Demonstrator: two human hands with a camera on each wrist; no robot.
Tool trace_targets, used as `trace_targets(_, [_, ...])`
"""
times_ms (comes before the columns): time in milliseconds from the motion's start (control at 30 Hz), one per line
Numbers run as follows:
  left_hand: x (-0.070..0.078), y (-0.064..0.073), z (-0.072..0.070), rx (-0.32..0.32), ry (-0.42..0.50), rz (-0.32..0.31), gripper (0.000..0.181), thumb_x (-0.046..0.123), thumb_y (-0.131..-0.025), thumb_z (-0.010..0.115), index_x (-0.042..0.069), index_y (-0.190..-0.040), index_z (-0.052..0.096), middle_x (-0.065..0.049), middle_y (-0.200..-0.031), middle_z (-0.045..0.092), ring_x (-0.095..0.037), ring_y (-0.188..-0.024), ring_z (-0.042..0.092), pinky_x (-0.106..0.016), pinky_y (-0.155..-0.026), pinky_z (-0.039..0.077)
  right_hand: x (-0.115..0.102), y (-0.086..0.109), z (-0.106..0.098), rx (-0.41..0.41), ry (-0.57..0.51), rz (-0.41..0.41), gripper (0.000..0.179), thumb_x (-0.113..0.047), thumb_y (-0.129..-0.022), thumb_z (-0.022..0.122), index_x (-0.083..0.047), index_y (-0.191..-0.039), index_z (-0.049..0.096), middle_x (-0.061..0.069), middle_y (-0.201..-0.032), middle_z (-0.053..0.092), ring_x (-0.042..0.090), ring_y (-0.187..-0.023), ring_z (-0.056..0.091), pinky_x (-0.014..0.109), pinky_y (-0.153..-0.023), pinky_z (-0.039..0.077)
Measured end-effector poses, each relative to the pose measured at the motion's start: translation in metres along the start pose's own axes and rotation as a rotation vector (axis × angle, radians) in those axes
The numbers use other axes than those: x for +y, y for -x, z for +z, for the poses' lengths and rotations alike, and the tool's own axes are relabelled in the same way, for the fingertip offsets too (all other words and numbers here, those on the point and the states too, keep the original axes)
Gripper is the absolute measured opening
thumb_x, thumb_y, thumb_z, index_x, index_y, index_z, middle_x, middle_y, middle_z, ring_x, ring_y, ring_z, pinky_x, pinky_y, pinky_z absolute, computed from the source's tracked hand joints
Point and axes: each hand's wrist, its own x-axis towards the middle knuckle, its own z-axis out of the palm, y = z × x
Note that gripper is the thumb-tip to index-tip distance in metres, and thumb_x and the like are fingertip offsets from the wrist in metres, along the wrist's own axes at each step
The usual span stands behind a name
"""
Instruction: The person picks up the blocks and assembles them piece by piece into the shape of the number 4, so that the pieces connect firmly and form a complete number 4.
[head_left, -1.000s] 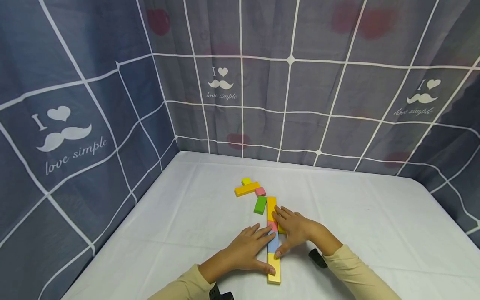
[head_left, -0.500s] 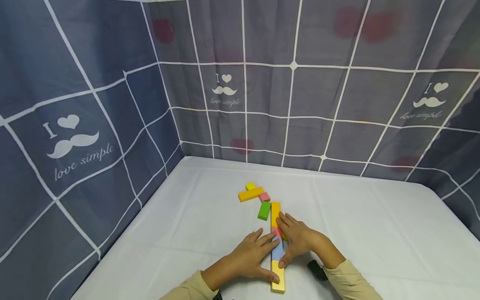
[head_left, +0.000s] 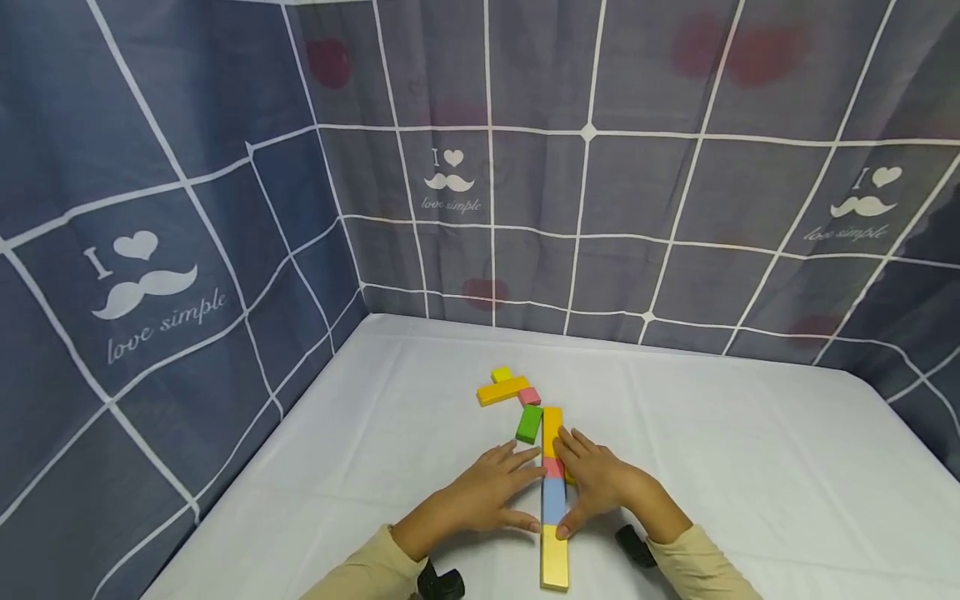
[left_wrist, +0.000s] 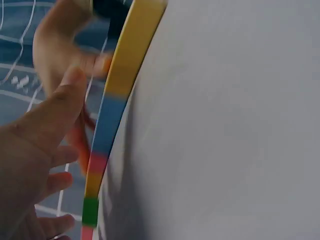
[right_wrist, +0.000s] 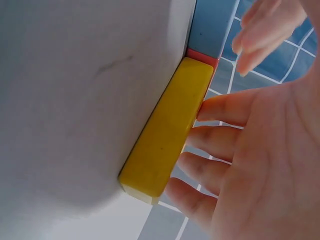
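A straight row of blocks runs away from the person in the head view: a pale yellow block (head_left: 555, 565) nearest, then a blue block (head_left: 553, 502), a pink block (head_left: 552, 468) and an orange block (head_left: 552, 429). My right hand (head_left: 603, 483) rests against the row's right side, its thumb at the blue-yellow joint and its fingertips by the orange block. Another yellow block (right_wrist: 167, 125) lies beside the row, mostly hidden under that hand in the head view. My left hand (head_left: 486, 493) is spread just left of the row, fingers extended, holding nothing.
Past the row's far end lie a green block (head_left: 528, 424), a small pink block (head_left: 529, 396), a long orange block (head_left: 502, 390) and a small yellow block (head_left: 501, 375). The white-covered table (head_left: 405, 400) meets grey-blue checked curtains (head_left: 525, 183) at the back and left.
My left hand has come off the top of the row and moved left, uncovering the pink, blue and pale yellow blocks. The right hand has hardly moved. The head view has shifted slightly.
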Motion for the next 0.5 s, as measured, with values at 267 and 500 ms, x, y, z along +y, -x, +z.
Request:
trace_targets(267, [-0.036,-0.029,-0.023,0.016,0.027,-0.075,0.063,0.049,-0.085,0.063,0.018,-0.138,0.049,-0.004,-0.149,0.041,-0.034,-0.141,0.032,-0.05,-0.113,0.029,0.001,-0.002,-0.002,-0.001,0.003,0.021,0.121,-0.059,-0.058,0.082,0.005,-0.146,0.028,0.024,-0.155,0.021,0.043,-0.144,0.015,0.063,-0.109,0.025])
trace_targets(500, [-0.059,-0.059,-0.029,0.077,0.072,-0.12,0.049,0.027,-0.094,0.057,0.012,-0.139,0.047,-0.006,-0.147,0.045,-0.03,-0.138,0.037,-0.048,-0.112,0.032,0.001,-0.002,0.001,-0.007,-0.014,0.02,0.121,-0.059,-0.058,0.082,0.005,-0.146,0.027,0.024,-0.155,0.02,0.043,-0.144,0.014,0.062,-0.11,0.024])
